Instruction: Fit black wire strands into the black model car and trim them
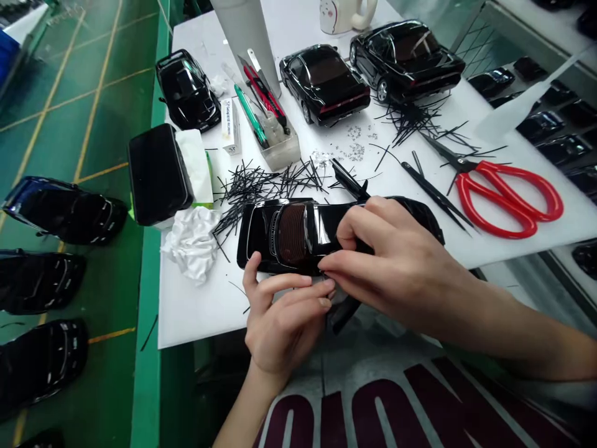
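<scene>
A glossy black model car point(289, 233) lies across the near edge of the white table point(196, 311), its ribbed rear window facing up. My left hand point(282, 317) cups its near side from below, fingers curled against the body. My right hand point(396, 264) reaches over the car's middle and pinches at its near side, where an opened door part hangs down. Whether a small piece sits between the fingertips is hidden.
Thin black strips point(261, 183) litter the table. Red-handled scissors point(508, 196), black tweezers point(433, 190), a clear tray of tools point(275, 140), a crumpled tissue point(193, 242) and a black box point(156, 174) lie around. Three more black model cars point(326, 84) stand farther back.
</scene>
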`<state>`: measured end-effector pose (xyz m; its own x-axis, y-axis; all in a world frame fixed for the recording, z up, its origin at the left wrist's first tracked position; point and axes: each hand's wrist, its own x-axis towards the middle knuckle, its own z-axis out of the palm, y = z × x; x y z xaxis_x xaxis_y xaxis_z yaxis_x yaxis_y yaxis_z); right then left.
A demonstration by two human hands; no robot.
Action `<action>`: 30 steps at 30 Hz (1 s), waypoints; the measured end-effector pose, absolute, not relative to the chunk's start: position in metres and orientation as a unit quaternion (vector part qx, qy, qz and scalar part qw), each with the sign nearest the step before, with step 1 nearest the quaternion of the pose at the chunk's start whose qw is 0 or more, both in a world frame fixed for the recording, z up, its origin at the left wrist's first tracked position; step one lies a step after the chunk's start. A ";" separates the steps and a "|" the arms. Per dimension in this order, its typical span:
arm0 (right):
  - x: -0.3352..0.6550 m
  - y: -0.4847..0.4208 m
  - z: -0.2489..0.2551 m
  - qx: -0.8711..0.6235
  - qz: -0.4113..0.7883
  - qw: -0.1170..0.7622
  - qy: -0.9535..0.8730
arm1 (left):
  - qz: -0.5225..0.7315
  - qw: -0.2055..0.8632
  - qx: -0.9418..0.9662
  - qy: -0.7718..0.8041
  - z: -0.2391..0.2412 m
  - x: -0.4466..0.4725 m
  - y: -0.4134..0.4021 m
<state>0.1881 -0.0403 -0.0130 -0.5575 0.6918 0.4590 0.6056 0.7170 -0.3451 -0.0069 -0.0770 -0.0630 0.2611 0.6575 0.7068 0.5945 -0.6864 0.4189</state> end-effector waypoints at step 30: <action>0.188 -0.007 -0.012 -0.225 0.088 0.249 -0.938 | 0.511 0.067 0.751 0.412 -0.064 -0.018 -0.075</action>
<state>0.1879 -0.0066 -0.0124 -0.7750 0.4652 0.4277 0.3776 0.8836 -0.2769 -0.0178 -0.0750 -0.0635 0.1381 0.6877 0.7128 0.5508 -0.6514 0.5218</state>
